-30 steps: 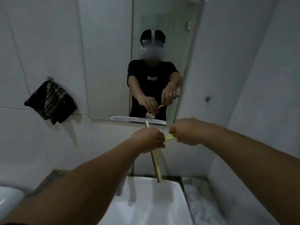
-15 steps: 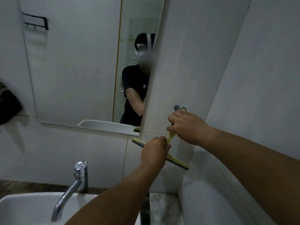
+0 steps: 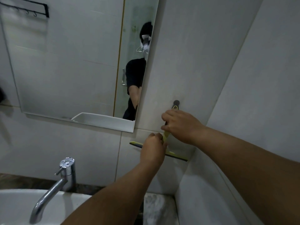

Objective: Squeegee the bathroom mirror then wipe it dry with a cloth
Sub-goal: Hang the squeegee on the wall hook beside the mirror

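The frameless mirror [image 3: 68, 65] hangs on the white tiled wall at the left and centre. To its right, a yellow-green squeegee [image 3: 176, 155] lies flat against the wall, its handle loop over a small dark wall hook [image 3: 176, 102]. My right hand [image 3: 180, 125] grips the handle just below the hook. My left hand [image 3: 153, 149] holds the squeegee at the middle of its blade and covers that part. A dark cloth [image 3: 2, 95] shows only as a sliver at the far left edge.
A chrome tap [image 3: 56, 181] stands over the white basin [image 3: 19, 207] at the lower left. A black hook rail [image 3: 27, 7] is reflected at the top left of the mirror. A side wall closes in on the right, above a marbled counter strip [image 3: 159, 208].
The squeegee has moved from in front of the mirror's lower edge to the wall on the right, up to the hook. My view has turned right, so the cloth is nearly out of frame.
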